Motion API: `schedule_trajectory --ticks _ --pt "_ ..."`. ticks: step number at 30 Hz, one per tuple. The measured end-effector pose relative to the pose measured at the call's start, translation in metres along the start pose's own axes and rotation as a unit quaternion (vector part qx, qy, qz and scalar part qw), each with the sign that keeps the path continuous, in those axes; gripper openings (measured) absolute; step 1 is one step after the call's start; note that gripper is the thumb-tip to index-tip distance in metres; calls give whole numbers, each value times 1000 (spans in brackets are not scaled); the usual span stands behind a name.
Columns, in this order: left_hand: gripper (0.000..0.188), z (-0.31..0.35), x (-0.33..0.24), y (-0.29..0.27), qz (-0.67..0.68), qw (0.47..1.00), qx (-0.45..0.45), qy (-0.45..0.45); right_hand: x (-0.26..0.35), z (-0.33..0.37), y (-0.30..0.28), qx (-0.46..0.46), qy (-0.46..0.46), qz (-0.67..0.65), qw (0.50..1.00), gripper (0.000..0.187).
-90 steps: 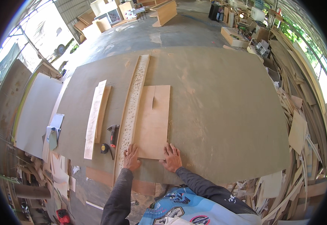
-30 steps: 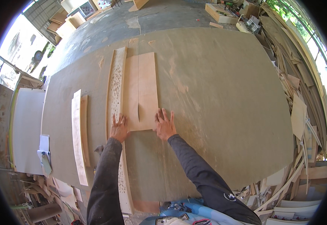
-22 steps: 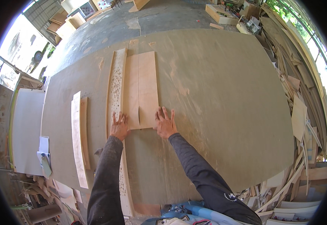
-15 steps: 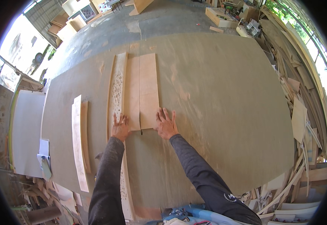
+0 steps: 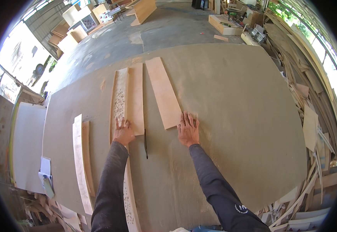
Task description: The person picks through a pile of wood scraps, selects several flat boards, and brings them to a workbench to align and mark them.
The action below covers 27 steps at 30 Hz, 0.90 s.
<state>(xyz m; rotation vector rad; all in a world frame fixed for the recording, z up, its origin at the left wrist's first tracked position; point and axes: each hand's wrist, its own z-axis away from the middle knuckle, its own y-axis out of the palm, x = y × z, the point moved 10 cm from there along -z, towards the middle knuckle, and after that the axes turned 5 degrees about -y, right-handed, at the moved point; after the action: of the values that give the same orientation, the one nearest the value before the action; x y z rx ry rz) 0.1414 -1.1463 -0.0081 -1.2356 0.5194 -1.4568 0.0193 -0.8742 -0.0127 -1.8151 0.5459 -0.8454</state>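
Observation:
Two flat pale wooden boards lie on a large grey-green worktop. The left board (image 5: 136,96) sits along a long wooden piece (image 5: 120,91) with raised edges and a speckled face. My left hand (image 5: 124,132) rests with fingers spread on that long piece, beside the near end of the left board. The right board (image 5: 163,92) lies tilted, its far end leaning left. My right hand (image 5: 188,129) touches its near right corner, fingers stretched out. A thin dark strip (image 5: 146,145) sticks out by the left board's near corner; I cannot tell its kind.
The worktop (image 5: 245,116) spreads wide to the right. Two narrow wooden strips (image 5: 82,162) lie at the left. Stacked timber and offcuts (image 5: 311,116) line the right side. A panel (image 5: 29,143) stands at the left, and a wooden box (image 5: 225,26) sits on the floor beyond.
The right board has come away from the left one and turned, its near end swinging right with my right hand. More of the dark strip shows. My left hand stays about where it was.

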Motion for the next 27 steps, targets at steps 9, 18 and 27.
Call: schedule_trajectory --ticks 9,18,27 --pt "64 -72 32 -57 222 969 66 -90 9 -6 -7 -5 15 23 1000 67" --pt "40 -89 0 -99 202 966 -36 -159 2 -13 -20 9 30 7 999 95" --pt "31 -24 120 -82 324 865 -228 -308 14 -19 -17 20 40 26 999 97"
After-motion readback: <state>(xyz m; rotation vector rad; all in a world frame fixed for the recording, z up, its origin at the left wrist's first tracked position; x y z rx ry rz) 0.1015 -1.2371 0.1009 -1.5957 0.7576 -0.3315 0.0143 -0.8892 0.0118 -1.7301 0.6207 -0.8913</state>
